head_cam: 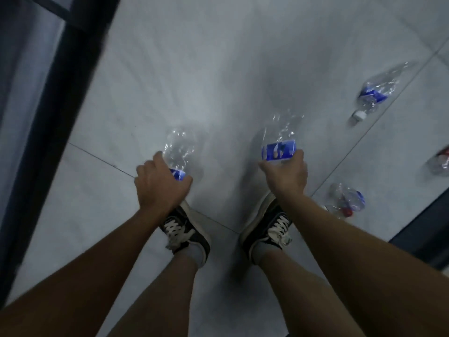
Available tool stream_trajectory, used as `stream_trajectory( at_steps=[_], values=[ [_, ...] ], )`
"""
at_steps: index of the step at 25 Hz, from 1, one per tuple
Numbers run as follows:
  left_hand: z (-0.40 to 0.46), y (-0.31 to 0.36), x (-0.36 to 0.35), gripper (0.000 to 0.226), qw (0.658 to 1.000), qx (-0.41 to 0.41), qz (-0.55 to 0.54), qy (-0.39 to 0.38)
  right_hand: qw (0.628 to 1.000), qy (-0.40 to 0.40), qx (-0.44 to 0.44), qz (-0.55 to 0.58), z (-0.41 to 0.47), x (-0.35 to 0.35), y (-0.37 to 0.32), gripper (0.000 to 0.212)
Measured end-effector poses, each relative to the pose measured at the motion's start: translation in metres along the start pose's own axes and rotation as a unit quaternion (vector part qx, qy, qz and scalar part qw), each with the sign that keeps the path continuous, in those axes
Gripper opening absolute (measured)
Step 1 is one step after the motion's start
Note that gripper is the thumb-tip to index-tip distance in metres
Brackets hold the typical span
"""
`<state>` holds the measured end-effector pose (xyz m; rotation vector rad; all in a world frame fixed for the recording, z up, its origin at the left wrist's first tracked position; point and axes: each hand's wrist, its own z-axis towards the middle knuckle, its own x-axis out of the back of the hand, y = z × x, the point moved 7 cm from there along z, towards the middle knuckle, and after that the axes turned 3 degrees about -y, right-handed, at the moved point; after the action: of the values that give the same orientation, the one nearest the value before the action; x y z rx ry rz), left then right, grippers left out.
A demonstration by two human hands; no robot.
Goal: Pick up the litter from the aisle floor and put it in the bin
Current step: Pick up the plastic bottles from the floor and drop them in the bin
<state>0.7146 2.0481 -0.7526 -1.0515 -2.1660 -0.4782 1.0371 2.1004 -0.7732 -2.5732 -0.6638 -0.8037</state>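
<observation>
Bottles: 1 in left hand (pixel 159 184), 1 in right hand (pixel 289 173), 3 on floor (pixel 218 69).

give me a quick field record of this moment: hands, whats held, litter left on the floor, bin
left hand: left hand grips a crushed clear bottle at its blue label
right hand: right hand grips a blue-labelled crushed bottle
litter on floor: white-capped bottle, red-capped bottle, red-labelled bottle at right edge
floor: grey tiled floor
bin: not in view
feet: dark sneakers
</observation>
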Motion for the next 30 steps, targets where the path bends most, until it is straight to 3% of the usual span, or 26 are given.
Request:
stream_trajectory(
  at_steps=[5,7,10,14,18,22,26,30],
  values=[
    [-0.139,0.044,0.106,0.079,0.995,-0.027,-0.05,-0.078,0.992,-0.086,0.073,-0.051,-0.154,0.105,-0.003,0.069],
    [-0.192,0.064,0.158,0.079,0.994,-0.062,-0.035,-0.079,0.987,-0.114,0.093,-0.057,-0.211,0.154,-0.007,0.063],
    [-0.266,0.094,0.24,0.066,0.992,-0.111,-0.007,-0.064,0.981,-0.127,0.112,-0.091,-0.289,0.23,-0.018,0.037],
    [-0.35,0.128,0.34,0.057,0.985,-0.162,0.034,-0.042,0.973,-0.135,0.133,-0.131,-0.374,0.316,-0.037,0.032],
    [-0.422,0.144,0.423,0.068,0.98,-0.197,0.038,-0.003,0.973,-0.102,0.166,-0.126,-0.435,0.381,-0.048,0.034],
    [-0.465,0.141,0.467,0.064,0.969,-0.243,0.042,0.027,0.974,-0.047,0.191,-0.112,-0.478,0.425,-0.049,0.039],
    [-0.465,0.129,0.492,0.066,0.957,-0.279,0.075,-0.006,0.988,0.006,0.146,-0.049,-0.52,0.441,-0.034,0.037],
    [-0.445,0.128,0.515,0.068,0.923,-0.356,0.14,-0.036,0.996,0.047,0.073,-0.001,-0.566,0.414,-0.017,0.032]
  ],
)
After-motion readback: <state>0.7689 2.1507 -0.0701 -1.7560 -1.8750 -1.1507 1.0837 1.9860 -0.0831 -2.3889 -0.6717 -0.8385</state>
